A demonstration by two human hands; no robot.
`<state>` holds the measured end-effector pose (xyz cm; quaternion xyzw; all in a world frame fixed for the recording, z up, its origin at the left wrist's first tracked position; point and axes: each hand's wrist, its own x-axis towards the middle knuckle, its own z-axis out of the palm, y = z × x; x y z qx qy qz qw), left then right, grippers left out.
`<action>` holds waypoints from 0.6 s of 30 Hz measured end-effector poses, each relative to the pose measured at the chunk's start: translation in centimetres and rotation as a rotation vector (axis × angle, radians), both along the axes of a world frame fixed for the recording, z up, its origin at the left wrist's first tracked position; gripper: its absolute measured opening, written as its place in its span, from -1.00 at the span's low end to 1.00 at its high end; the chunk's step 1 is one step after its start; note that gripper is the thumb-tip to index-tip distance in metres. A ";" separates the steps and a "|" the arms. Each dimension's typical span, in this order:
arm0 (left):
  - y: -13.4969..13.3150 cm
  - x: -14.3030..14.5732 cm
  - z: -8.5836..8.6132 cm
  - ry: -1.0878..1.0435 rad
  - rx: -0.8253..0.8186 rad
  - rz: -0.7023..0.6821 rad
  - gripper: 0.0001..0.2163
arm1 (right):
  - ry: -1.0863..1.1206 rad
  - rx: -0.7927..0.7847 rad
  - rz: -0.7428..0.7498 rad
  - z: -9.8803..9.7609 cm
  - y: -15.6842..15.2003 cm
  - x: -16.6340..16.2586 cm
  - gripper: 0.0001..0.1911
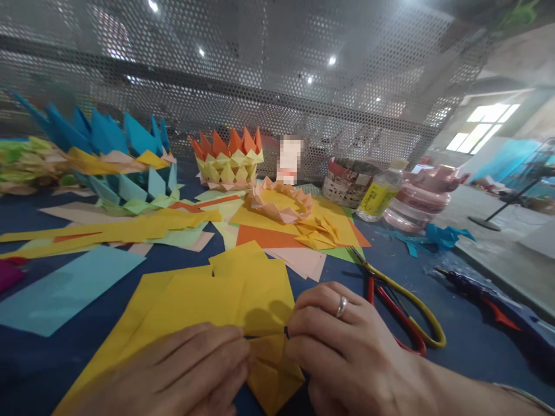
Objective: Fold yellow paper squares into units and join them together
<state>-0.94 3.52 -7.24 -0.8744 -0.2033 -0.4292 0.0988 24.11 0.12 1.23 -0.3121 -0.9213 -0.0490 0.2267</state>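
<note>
Between my two hands is a small folded piece of yellow paper (274,370) with creases across it. My left hand (195,370) grips its left side, fingers pressed together. On the other side, my right hand (347,341), with a ring on one finger, pinches the paper's right edge; its thumb is hidden. Larger yellow sheets (186,300) lie flat just beyond and partly under my left hand. Scissors (399,300) with red and yellow handles rest beside my right hand, blades a little apart.
Behind stand a blue paper crown (108,136), an orange and yellow crown (229,159) and a pink paper ring (281,199). A bottle (381,193), a pink jug (422,199) and a glue gun (498,306) are at right. A light-blue sheet (69,289) lies left.
</note>
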 end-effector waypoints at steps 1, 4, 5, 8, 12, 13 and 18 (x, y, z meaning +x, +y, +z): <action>-0.1 0.2 0.3 -0.035 -0.048 -0.004 -0.71 | -0.020 -0.029 0.017 0.1 -0.1 0.0 -0.74; -0.3 0.8 1.3 0.016 -0.140 -0.024 -0.69 | -0.100 -0.128 0.083 0.1 0.0 0.0 -0.81; -0.3 0.9 1.6 0.040 -0.128 -0.023 -0.68 | -0.112 -0.154 0.089 0.0 0.1 0.0 -0.80; -0.3 1.0 2.7 0.081 -0.022 -0.021 -0.67 | -0.102 -0.190 0.090 -0.3 0.6 0.1 -0.66; -0.1 1.2 3.6 0.096 0.049 -0.063 -0.65 | -0.080 -0.122 0.161 -0.4 1.2 0.1 -0.70; 0.0 1.3 3.9 0.087 0.052 -0.063 -0.63 | -0.082 -0.076 0.183 -0.4 1.3 0.1 -0.73; 0.0 2.0 5.4 0.186 0.128 -0.048 -0.63 | -0.108 0.099 0.232 -0.7 1.4 0.2 -0.68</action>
